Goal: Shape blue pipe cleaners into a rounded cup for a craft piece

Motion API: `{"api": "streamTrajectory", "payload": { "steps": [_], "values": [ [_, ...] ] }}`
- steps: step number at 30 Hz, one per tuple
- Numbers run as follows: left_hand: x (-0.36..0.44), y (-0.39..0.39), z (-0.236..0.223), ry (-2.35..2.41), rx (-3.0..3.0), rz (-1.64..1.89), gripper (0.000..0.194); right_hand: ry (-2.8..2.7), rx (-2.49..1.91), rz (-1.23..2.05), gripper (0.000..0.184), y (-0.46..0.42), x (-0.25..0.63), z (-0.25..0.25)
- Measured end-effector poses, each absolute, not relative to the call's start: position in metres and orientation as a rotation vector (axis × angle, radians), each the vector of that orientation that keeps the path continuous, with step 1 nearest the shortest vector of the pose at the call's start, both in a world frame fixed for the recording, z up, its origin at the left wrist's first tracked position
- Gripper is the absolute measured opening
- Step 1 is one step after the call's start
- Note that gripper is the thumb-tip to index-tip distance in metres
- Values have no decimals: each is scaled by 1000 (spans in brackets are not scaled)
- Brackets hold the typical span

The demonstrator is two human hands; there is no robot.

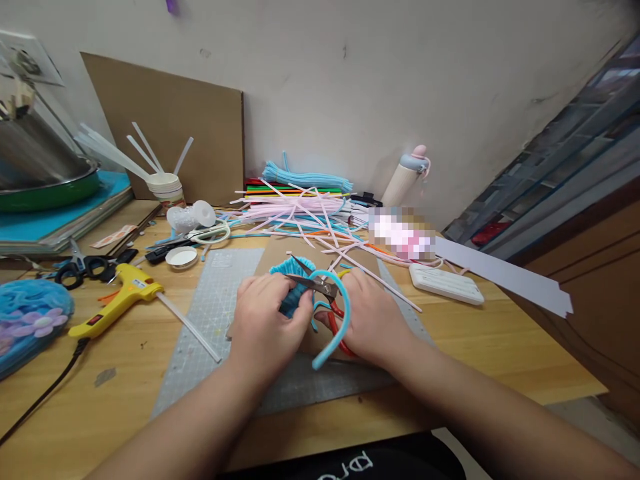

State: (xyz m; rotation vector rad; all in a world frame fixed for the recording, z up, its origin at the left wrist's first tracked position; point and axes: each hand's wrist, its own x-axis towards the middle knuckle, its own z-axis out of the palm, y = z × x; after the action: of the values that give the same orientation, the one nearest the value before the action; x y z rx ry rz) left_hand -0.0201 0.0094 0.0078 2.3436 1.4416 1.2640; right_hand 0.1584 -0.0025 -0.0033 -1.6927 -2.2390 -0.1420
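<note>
My left hand (267, 310) is closed around a small blue piece (295, 297) made of pipe cleaners, its ribbed top showing past the fingers. A light-blue pipe cleaner (343, 327) curls out from it in a loop, its end hanging free before my right hand. My right hand (373, 313) grips red-handled scissors (325, 287). Their blades are spread and point left, beside the blue piece and the base of the loop. Under both hands lie a piece of brown cardboard (275, 252) and a grey cutting mat (200, 333). A short blue offcut sits between the hands.
Pink pipe cleaners (300, 207) and a blue bundle (307, 177) lie at the back. To the left are a yellow glue gun (117, 297), black scissors (83, 267) and a paper cup (167, 189). A white power strip (447, 283) and a bottle (403, 177) are at the right.
</note>
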Motion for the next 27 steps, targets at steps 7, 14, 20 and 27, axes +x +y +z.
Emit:
{"api": "streamTrajectory", "payload": {
  "steps": [7, 14, 20, 27],
  "values": [
    [-18, 9, 7, 1456, 2300, 1211, 13, -2199, -1639, -5, 35, 2, 160, -20],
    [-20, 12, 9, 1457, 2033, 1245, 10, -1962, -1717, 340, 29, 19, 174, -19],
    [-22, 20, 13, 994, 1157, 1198, 16, -2059, -1975, 143, 16, 40, 208, -22],
    [-19, 23, 17, 643, 763, 1071, 25, -1638, -1294, 889, 42, 24, 190, -4]
  ]
}}
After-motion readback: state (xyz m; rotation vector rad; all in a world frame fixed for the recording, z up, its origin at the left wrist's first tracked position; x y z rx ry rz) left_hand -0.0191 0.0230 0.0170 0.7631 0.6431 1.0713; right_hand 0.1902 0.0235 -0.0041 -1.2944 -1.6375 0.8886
